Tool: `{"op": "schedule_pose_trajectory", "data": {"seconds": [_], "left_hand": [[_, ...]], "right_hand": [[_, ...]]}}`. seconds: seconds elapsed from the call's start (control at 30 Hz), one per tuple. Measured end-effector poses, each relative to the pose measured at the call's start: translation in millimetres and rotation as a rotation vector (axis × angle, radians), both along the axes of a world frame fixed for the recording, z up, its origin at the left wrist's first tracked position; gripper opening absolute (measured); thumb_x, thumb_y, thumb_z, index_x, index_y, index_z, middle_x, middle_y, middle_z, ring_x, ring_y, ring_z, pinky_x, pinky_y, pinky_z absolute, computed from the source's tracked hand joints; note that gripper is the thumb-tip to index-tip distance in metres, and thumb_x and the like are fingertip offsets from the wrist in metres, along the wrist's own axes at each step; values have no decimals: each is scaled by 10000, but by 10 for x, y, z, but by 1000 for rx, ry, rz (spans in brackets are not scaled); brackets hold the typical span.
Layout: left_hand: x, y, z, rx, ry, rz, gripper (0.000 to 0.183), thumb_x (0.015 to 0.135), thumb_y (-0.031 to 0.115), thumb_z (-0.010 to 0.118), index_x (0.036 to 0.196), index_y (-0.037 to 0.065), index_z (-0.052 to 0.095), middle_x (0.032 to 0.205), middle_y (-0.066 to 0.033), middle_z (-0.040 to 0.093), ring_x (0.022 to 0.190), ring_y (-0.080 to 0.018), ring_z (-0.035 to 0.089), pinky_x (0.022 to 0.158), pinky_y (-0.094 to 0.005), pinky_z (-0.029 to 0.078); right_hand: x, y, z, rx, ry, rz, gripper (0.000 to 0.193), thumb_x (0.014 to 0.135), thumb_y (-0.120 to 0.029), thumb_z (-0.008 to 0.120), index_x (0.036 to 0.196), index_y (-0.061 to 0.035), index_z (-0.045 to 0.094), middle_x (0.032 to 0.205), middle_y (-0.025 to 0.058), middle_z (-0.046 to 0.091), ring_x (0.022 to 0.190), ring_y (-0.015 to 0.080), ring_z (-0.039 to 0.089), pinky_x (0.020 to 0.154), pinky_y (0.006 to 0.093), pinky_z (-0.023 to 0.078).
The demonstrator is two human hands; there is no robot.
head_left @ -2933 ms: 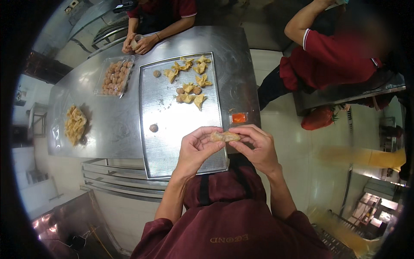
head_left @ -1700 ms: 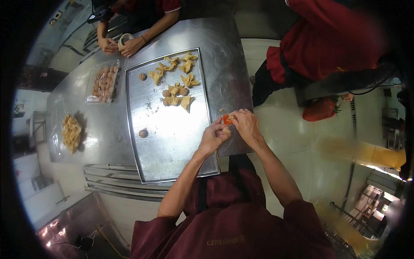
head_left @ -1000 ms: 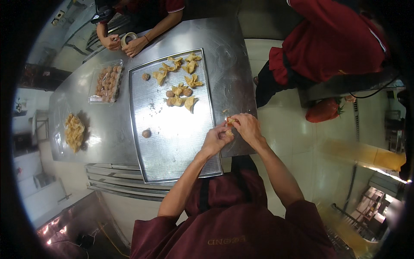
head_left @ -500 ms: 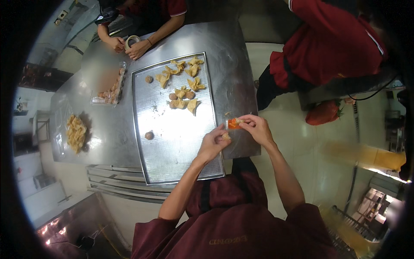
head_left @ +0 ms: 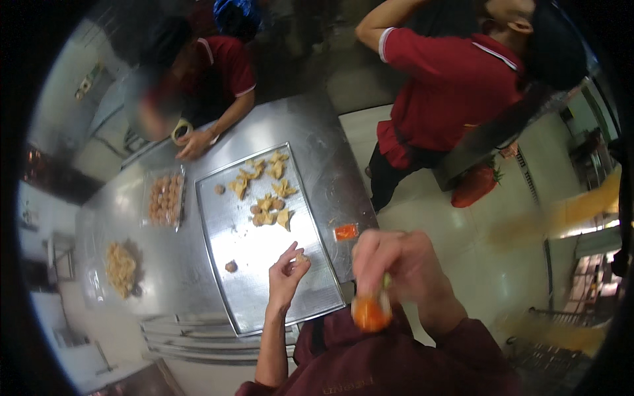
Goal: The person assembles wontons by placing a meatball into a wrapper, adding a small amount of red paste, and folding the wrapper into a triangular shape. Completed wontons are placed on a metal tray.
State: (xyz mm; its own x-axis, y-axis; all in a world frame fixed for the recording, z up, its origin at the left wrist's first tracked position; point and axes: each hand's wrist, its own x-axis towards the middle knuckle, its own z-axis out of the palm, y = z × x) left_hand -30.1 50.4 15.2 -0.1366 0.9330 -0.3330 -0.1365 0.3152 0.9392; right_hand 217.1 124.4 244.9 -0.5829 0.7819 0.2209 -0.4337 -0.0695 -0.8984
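Observation:
Raised close to the camera, my right hand [head_left: 413, 274] pinches a bite-sized piece of food coated in orange-red sauce [head_left: 371, 314]; its kind is blurred. My left hand [head_left: 285, 277] is above the near right part of a perforated metal tray [head_left: 254, 309], its fingertips closed on a small pale piece of food [head_left: 302, 259]. Folded, golden fried wontons [head_left: 265, 202] and several brown balls [head_left: 231, 266] lie on the tray. Right of the tray, a small rectangular clear packet of orange-red sauce [head_left: 345, 231] lies on the steel table.
A clear box of brown balls [head_left: 165, 198] and a bag of fried wontons [head_left: 120, 269] stand on the steel table [head_left: 317, 142]. Across it, a person in a red shirt [head_left: 231, 66] holds a tape roll [head_left: 181, 130]. Another person [head_left: 449, 86] stands at the right.
My right hand has lifted from the sauce packet toward the camera with the sauced piece. My left hand has moved left over the tray, leaving the packet on the table.

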Motion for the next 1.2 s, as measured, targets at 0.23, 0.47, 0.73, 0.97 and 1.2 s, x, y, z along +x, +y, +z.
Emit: {"op": "schedule_pose_trajectory", "data": {"seconds": [0.23,0.47,0.73,0.97,1.2], "left_hand": [[-57,-135,43,-66,-55,61,440,950,-6,810,1377,-31,706,1647,-235,502,1064,-140,731,949,-289,606],[-174,-347,-47,39,-100,23,445,945,12,817,1370,-50,702,1635,-236,514,1080,-164,731,998,-317,602],[-270,-504,-14,48,-96,39,503,950,35,824,1413,-79,662,1579,-229,569,1114,-191,720,1028,-343,589],[-287,-560,266,93,-120,47,518,944,27,836,1414,-86,651,1245,-149,746,1021,-147,717,943,-275,581],[-323,-626,388,149,-128,78,461,954,15,821,1382,-75,674,1151,-122,767,1015,-134,721,922,-266,585]], "right_hand": [[-893,-364,868,270,1071,325,284,940,48,808,1183,162,719,996,236,739,790,272,718,603,312,528],[-610,-685,823,173,881,594,241,912,139,780,1143,181,725,1013,264,741,720,277,706,564,345,491],[-260,-764,1143,289,138,344,294,826,-228,971,943,-1,827,952,141,761,823,237,711,730,324,559],[-533,-574,763,130,78,-145,309,983,-92,813,1246,35,711,1017,102,735,820,116,655,689,269,529],[-583,-706,702,149,45,-189,266,1000,-71,795,1217,34,683,1039,114,735,778,101,653,658,243,524]]}}
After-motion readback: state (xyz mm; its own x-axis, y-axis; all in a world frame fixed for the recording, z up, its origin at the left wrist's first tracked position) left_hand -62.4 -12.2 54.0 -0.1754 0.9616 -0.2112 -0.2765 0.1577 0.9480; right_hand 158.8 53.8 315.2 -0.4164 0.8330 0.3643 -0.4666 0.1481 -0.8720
